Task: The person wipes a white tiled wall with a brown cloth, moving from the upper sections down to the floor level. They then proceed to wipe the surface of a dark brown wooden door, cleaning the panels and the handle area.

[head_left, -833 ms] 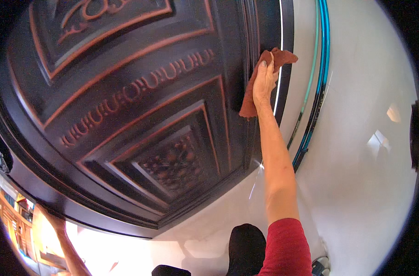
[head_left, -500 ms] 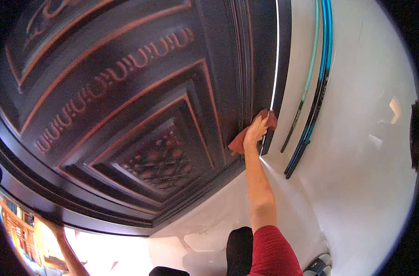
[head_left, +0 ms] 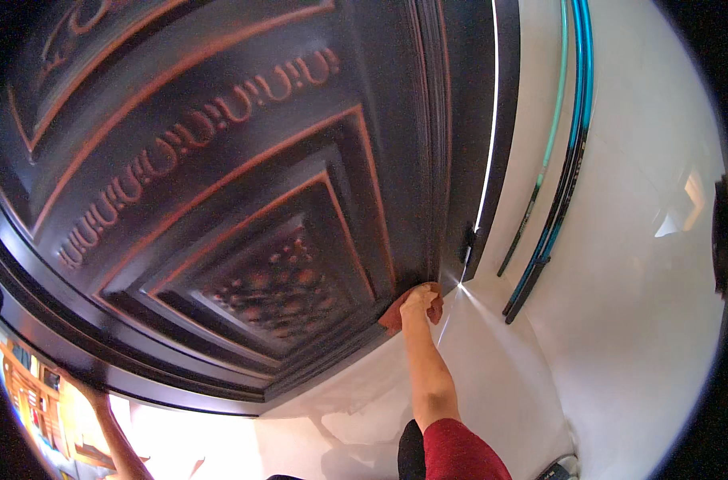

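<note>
A dark carved door with reddish-brown raised trim fills the left and middle of the head view. Down at its lower right corner, my right hand is closed on a reddish-brown cloth and presses it against the door's bottom edge. My left hand is at the door's edge on the far left. Its fingers are hidden or washed out by glare, so their grip does not show.
Blue and black poles and a thinner green one lean along the white wall to the right. Bright light comes through the gap beside the door. Wooden furniture stands at the lower left, a dark shoe at the bottom right.
My right hand has moved down and slightly left with the cloth, from the door's right side to its bottom corner. My left hand stays by the edge.
</note>
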The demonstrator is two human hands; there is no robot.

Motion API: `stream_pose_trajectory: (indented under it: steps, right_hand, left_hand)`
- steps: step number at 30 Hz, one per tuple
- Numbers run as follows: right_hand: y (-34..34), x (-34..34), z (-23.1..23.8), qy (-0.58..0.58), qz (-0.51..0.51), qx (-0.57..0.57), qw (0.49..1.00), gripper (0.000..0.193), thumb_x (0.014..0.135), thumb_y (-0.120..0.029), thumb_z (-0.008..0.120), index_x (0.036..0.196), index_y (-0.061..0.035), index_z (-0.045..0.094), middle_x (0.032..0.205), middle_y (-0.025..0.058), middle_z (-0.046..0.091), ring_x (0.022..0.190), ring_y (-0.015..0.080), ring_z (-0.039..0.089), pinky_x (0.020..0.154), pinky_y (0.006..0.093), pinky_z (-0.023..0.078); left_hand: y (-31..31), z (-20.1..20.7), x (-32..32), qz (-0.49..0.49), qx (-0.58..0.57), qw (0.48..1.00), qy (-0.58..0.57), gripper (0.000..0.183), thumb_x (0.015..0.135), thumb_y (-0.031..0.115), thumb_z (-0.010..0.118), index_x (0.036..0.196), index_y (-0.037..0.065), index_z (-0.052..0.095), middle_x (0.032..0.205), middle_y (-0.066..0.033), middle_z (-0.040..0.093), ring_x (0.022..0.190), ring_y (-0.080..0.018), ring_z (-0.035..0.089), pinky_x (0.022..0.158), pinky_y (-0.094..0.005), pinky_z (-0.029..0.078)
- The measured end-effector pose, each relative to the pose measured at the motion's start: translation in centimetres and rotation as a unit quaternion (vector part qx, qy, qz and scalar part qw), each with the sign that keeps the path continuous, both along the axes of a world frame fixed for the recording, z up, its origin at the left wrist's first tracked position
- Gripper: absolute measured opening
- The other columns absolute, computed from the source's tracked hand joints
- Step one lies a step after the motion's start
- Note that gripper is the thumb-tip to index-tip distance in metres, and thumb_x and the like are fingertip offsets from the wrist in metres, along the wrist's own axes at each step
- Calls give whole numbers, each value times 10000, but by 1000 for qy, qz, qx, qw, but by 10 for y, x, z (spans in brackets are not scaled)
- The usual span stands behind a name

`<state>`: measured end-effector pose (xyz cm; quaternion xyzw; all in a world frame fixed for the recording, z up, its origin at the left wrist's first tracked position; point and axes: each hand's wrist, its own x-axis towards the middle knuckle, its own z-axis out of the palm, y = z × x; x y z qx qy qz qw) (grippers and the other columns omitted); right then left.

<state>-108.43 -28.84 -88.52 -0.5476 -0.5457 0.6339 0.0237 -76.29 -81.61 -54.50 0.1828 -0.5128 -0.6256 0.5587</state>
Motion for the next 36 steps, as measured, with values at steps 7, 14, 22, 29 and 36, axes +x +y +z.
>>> stream_pose_trajectory:
  steps: [7, 14, 22, 29, 36]
  right_hand:
    - [-41, 17, 149, 313, -90, 88, 941, 579, 929, -264, 393, 1418, -5, 221, 1418, 257, 313, 1279, 385, 353, 1059, 410, 282]
    - [-110, 82, 337, 583, 195, 365, 699, 570, 923, -101, 439, 1422, 29, 196, 1376, 252, 367, 1244, 375, 383, 1050, 402, 256]
    - [-184, 111, 361, 838, 246, 435, 219, 528, 692, -130, 690, 1190, -35, 544, 1080, 115, 535, 986, 298, 512, 806, 424, 458]
    - [-56, 19, 443, 616, -82, 589, 517, 308, 803, -118, 547, 1093, -15, 556, 1064, 212, 511, 986, 359, 485, 869, 438, 375]
    - [-71, 15, 470, 554, -52, 617, 557, 368, 846, -133, 512, 1203, -42, 509, 965, 256, 445, 908, 372, 429, 784, 467, 347]
  left_hand:
    - [-14, -9, 6, -30, -5, 1000, 8, 882, 838, 730, 322, 1476, 156, 114, 1508, -109, 146, 1364, -328, 189, 1108, -492, 201]
    - [-31, -20, 8, -48, 32, 998, 32, 893, 831, 736, 334, 1465, 132, 158, 1496, -102, 182, 1346, -321, 230, 1099, -470, 232]
    - [-55, -26, 7, -58, 8, 998, 24, 869, 852, 715, 322, 1466, 124, 155, 1497, -90, 188, 1347, -302, 239, 1105, -435, 226]
    - [-52, -27, 11, -84, 14, 995, 46, 861, 858, 703, 332, 1462, 111, 173, 1489, -76, 217, 1344, -284, 251, 1108, -410, 222]
    - [-40, -27, 6, -65, 43, 995, 57, 831, 865, 681, 368, 1431, 84, 257, 1455, -74, 291, 1310, -279, 306, 1097, -405, 239]
